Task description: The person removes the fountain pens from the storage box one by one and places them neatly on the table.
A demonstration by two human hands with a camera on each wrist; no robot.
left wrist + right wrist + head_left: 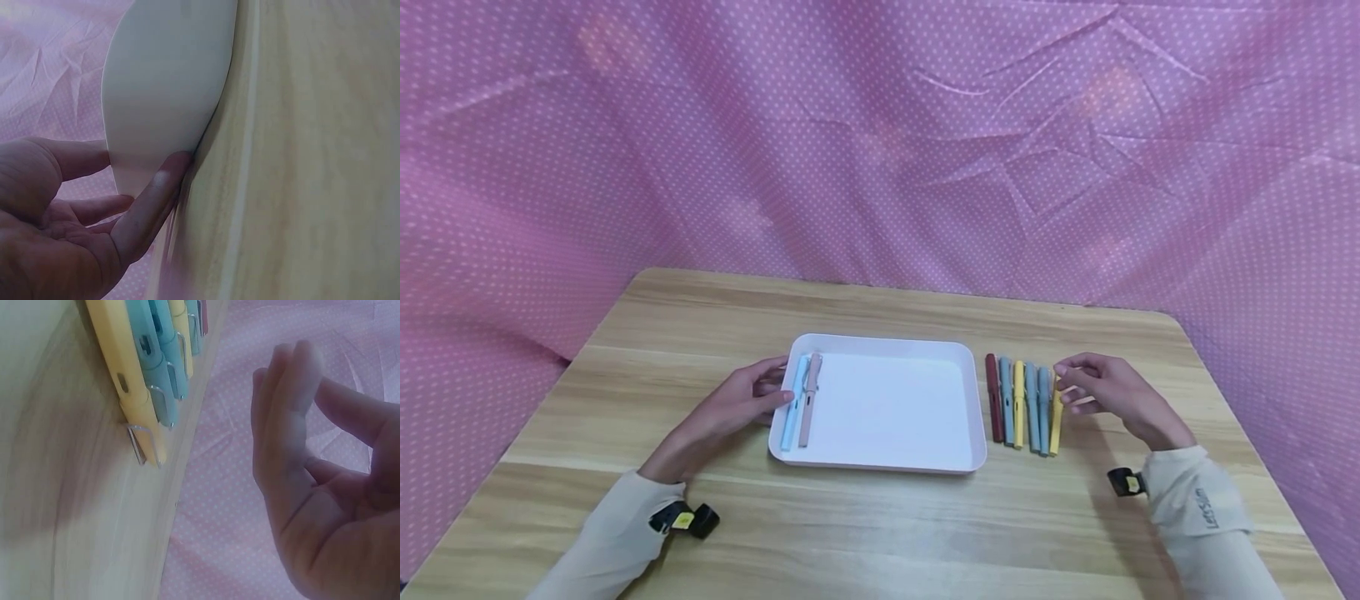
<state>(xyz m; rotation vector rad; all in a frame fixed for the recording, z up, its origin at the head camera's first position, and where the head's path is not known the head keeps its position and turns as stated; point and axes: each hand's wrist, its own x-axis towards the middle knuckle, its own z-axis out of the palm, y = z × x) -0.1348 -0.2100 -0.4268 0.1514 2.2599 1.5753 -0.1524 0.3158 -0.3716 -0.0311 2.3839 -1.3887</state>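
White tray (891, 408), shallow and round-cornered, sits near the middle of the table (887, 533). Just past its right edge lie six slim pens (1033, 408): dark red, blue, yellow, blue, blue, yellow; inside its left edge, a pale blue pen (789, 427) and a mauve pen (807, 417). Your left hand (741, 400) grips the tray's left edge; your right hand (1112, 392), fingers loosely bent, holds nothing beside the outermost yellow pen (1056, 427), partly covering its far end from the head view. The left wrist view cuts off most of the tray.
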